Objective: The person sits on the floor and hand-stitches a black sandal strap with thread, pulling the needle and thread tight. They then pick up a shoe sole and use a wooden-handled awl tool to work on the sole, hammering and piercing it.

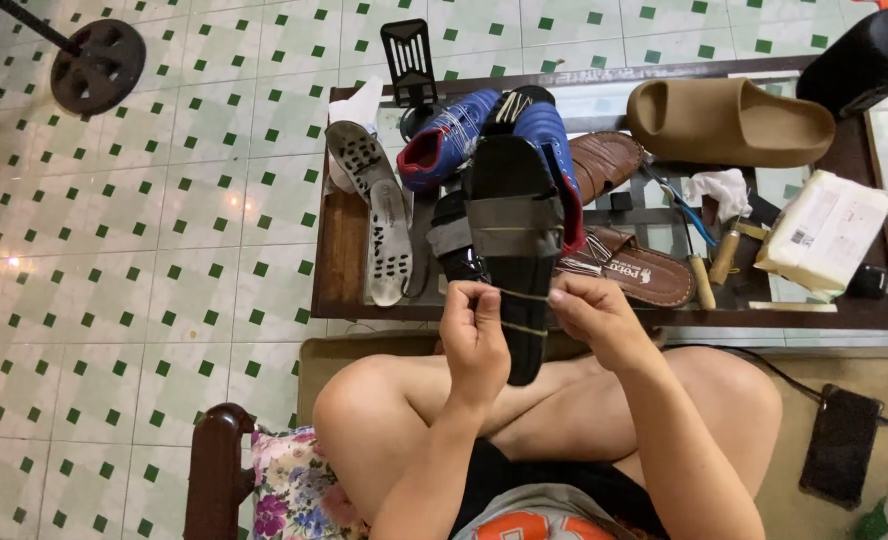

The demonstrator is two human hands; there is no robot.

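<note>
A black shoe sole (512, 215) wrapped with a band of grey tape stands on end between my hands, its toe pointing away over the table. My left hand (474, 335) grips its left edge near the heel and pinches a thin thread. My right hand (594, 320) holds the right edge and pinches the same thread, which crosses the sole in two lines. A blue and red shoe upper (562, 150) shows behind the sole.
A low wooden table (339, 250) carries a blue football boot (449, 140), two insoles (389, 240), brown sandals (634, 270), a tan foam slide (729, 120), wooden-handled tools (704, 280), a white packet (824, 230) and a black speaker (864, 60). A phone (839, 445) lies by my right knee.
</note>
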